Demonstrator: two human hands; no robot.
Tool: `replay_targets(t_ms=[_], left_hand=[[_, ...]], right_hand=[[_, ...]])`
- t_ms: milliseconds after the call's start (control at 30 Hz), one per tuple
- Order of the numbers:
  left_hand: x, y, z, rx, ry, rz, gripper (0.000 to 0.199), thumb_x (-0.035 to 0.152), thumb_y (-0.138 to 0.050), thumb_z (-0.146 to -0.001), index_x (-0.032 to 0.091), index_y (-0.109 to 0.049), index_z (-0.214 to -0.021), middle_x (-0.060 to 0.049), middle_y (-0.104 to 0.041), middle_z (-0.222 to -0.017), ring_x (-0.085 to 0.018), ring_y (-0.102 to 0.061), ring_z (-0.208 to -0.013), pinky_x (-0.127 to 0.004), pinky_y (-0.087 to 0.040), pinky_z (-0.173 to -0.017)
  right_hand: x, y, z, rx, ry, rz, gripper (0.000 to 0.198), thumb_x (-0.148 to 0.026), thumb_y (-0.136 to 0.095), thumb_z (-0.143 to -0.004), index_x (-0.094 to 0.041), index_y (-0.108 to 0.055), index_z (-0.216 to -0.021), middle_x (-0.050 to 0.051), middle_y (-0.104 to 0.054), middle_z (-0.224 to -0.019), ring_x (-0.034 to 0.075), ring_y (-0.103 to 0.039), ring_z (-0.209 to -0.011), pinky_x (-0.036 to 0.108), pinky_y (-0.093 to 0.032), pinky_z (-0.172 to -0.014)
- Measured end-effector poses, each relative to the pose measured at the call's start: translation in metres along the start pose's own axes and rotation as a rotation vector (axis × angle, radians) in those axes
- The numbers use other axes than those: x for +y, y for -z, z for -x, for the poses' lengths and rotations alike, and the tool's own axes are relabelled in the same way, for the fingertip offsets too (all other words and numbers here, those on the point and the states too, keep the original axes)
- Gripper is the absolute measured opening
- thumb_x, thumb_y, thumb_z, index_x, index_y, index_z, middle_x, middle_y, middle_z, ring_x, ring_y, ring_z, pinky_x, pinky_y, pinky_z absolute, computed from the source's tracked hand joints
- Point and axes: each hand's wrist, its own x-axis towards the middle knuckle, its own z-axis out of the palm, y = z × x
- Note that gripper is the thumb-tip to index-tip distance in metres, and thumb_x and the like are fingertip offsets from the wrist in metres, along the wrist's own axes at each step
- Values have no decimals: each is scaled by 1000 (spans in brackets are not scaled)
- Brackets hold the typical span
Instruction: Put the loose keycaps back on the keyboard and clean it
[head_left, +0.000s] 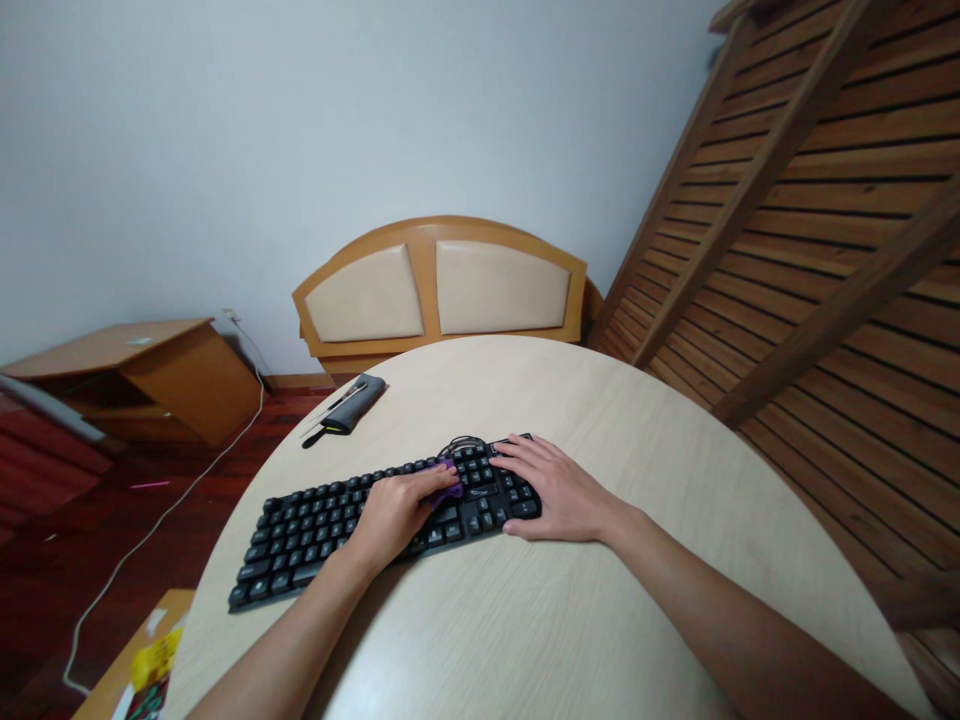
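Observation:
A black keyboard lies slanted on the round pale table. My left hand is closed on a purple cloth, pressing it against the keys right of the keyboard's middle. Most of the cloth is hidden under my fingers. My right hand rests over the keyboard's right end, fingers spread across the number keys and the thumb by the near edge. Behind the keyboard, a coiled black cable shows between my hands.
A grey pouch with thin tools on it lies near the table's far left edge. Slatted wooden panels lean at the right. Behind the table stands a padded headboard. A wooden desk and a white cord are at the left.

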Motion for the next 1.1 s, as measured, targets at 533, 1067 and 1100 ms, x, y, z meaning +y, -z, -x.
replay_targets(t_ms=[533, 1067, 1100], left_hand=[[27, 3, -1, -178, -236, 235, 35, 11, -59, -94, 26, -70, -124, -2, -73, -123, -18, -67, -118, -34, -54, -105], [-9, 4, 4, 353, 270, -54, 39, 11, -61, -88, 33, -73, -118, 4, -73, -120, -25, -73, -107, -43, -61, -95], [-10, 4, 3, 344, 292, -60, 38, 12, -62, -88, 33, -74, -117, 4, -73, -120, -26, -72, -107, -44, -61, -95]], right_hand=[[11, -6, 4, 109, -86, 107, 78, -38, -70, -70, -21, -48, -144, 11, -45, -155, 35, -28, -148, 60, -16, -121], [-9, 9, -2, 185, -10, 84, 38, -43, -71, -74, -22, -62, -103, 11, -65, -110, 32, -58, -108, 54, -37, -106], [-13, 9, -2, 174, -10, 84, 38, -43, -71, -73, -21, -62, -104, 11, -66, -108, 32, -58, -106, 53, -40, -103]])
